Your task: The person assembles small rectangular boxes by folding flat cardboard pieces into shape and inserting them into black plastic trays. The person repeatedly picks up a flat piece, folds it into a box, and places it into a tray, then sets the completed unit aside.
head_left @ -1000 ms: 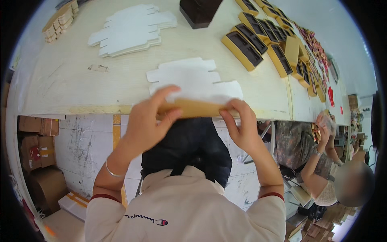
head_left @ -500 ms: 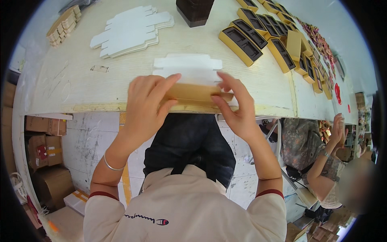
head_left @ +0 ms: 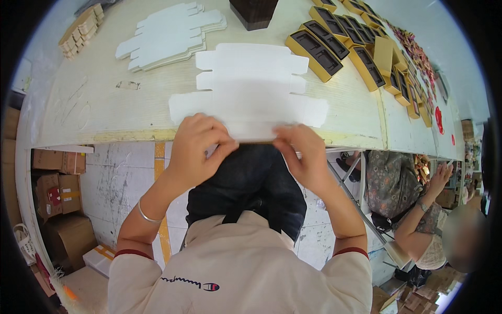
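A flat box blank (head_left: 250,86), white side up with tabs and flaps cut along its sides, lies at the table's front edge. Its near strip reaches to the edge. My left hand (head_left: 201,146) pinches the near edge of the blank at its left, thumb against fingers. At the right part of the same edge, my right hand (head_left: 303,152) grips it in a pinch, slightly blurred. A stack of white box blanks (head_left: 167,36) lies beyond on the left. To the right stand gold boxes (head_left: 314,55) with dark, recessed inserts.
A stack of dark trays (head_left: 252,13) stands at the far middle, and pale folded pieces (head_left: 81,31) at the far left. Cardboard boxes (head_left: 68,240) sit below the table on the left. Another person's hand (head_left: 441,178) is at the right.
The partly folded blank, whose gold side was showing, now lies opened out flat with its white side up. Both hands have moved closer to me, to the table edge.
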The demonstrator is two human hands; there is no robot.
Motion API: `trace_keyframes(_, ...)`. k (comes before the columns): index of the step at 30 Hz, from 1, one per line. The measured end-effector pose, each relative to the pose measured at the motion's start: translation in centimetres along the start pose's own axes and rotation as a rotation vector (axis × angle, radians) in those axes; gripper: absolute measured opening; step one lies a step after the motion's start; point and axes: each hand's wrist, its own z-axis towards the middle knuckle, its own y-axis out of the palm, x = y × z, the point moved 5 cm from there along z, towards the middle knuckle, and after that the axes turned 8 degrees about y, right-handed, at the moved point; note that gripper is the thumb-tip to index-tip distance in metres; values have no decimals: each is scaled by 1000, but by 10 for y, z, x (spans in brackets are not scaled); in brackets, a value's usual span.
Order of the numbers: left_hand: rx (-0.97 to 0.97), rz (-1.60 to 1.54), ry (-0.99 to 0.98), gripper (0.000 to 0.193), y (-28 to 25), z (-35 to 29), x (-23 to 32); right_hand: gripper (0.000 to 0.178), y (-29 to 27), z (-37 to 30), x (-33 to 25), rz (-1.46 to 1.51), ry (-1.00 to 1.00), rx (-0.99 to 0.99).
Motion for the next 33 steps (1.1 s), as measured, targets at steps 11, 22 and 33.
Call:
trace_keyframes(11,55,318,118,19,17,7,17,32,22,7,-18,-375,-270,-24)
trace_keyframes(22,-116,246,-16,14,7,38,-6,12,19,32,-6,-505,-159,-160)
trace_keyframes(33,12,519,39,24,-4,63,7,10,24,26,-6,-281,244,-192)
